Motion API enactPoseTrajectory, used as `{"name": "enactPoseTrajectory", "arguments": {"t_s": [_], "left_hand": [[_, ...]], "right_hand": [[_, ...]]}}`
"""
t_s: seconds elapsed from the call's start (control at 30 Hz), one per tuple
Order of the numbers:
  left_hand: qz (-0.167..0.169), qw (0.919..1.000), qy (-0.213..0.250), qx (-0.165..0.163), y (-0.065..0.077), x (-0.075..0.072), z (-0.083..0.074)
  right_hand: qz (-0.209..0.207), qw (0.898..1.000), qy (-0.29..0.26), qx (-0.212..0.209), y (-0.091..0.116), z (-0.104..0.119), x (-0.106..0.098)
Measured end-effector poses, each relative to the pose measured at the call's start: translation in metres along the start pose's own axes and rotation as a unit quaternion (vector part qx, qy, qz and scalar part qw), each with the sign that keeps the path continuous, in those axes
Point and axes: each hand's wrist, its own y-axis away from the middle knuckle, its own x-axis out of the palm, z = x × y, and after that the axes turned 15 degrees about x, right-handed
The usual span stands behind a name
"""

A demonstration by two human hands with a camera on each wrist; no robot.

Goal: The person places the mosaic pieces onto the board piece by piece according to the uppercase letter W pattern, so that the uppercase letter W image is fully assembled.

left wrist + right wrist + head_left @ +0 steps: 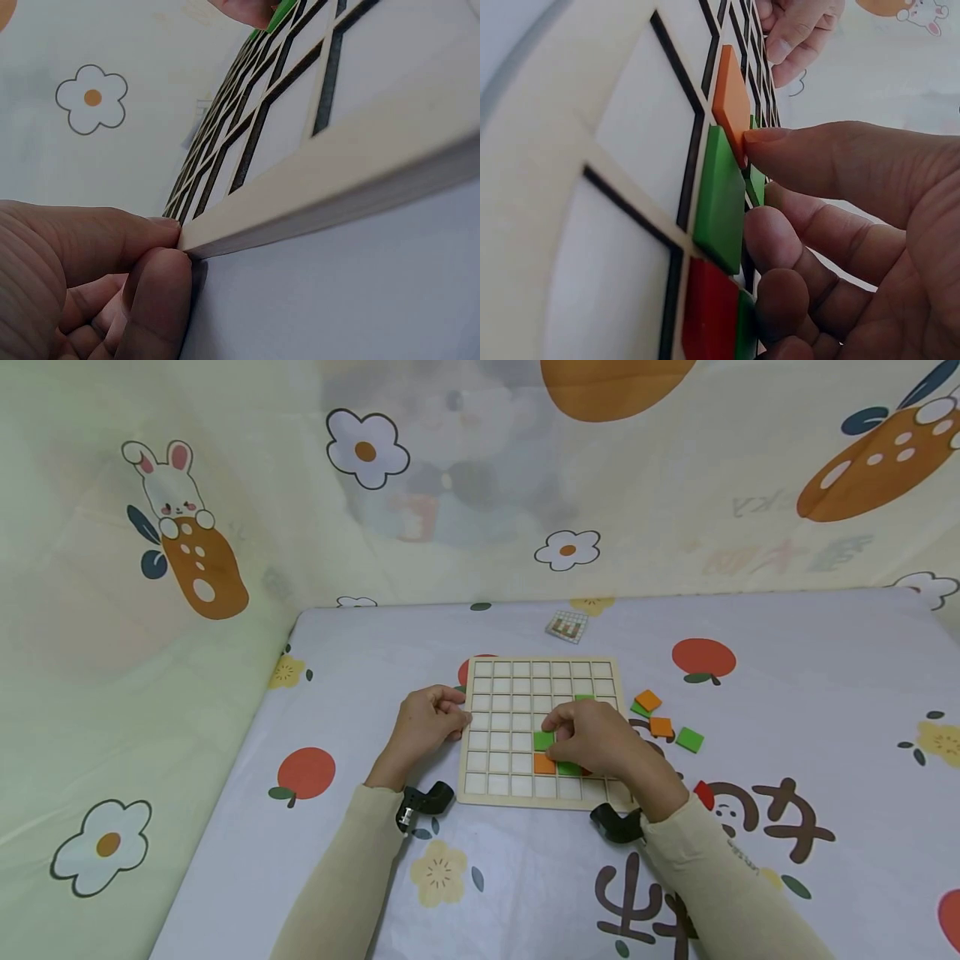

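1. Left hand (429,722): at the board's 9 o'clock edge, thumb and finger pinching the rim. Apparent duty: steadying.
2. Board (480,797): pale wood grid, flat on the worktop (517,877), mostly bare cells.
3. Green tile (543,741): near the board's centre, pinched by the right hand. Step in hand, as judged: setting it in a cell. Whether fully seated, cannot tell. The next move seems to call for pressing it level, then releasing without disturbing its neighbours.
4. Orange tile (544,763): in the cell at the green tile's 6 o'clock; right thumb close against it.
5. Card (567,626): small, coloured grid print, apart from the board at 12 o'clock; probably the pattern.
6. Second green tile (568,768): on the board, at the orange tile's 3 o'clock.
7. Third green tile (585,697): on the board, at the green tile's 1 o'clock; partly hidden.
8. Red tile (711,311): next to the second green tile, at its 3 o'clock; mostly covered in the head view.
9. Right hand (596,739): fingers curled on the green tile; its bulk screens several cells, the chief obstruction.
10. Loose tiles (661,727): two orange, two green, off the board at 3 o'clock; one orange overlaps a green.
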Motion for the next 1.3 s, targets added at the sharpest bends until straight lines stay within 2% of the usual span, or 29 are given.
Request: {"name": "enactPoseTrajectory", "arguments": {"t_s": [0.27,0.47,0.7,0.97,1.2,1.3], "left_hand": [[-0.001,1.0,-0.005,-0.004,0.0,0.001,0.001],[-0.001,1.0,-0.004,-0.007,0.001,0.0,0.0],[-0.001,1.0,0.005,-0.008,0.0,0.0,0.0],[-0.002,1.0,0.008,-0.003,0.0,0.0,0.0],[-0.002,1.0,0.004,0.002,-0.001,0.001,0.001],[-0.002,1.0,0.003,0.002,-0.001,0.001,0.0]], "right_hand": [[-0.007,1.0,0.002,-0.016,0.003,-0.003,-0.001],[-0.037,0.999,-0.017,-0.033,0.01,-0.011,-0.014],[-0.085,0.996,-0.013,-0.002,0.016,-0.028,-0.043],[-0.124,0.992,0.015,0.028,0.006,-0.056,-0.068],[-0.122,0.989,0.038,0.07,-0.001,-0.073,-0.079],[-0.12,0.989,0.047,0.076,-0.003,-0.077,-0.081]]}}
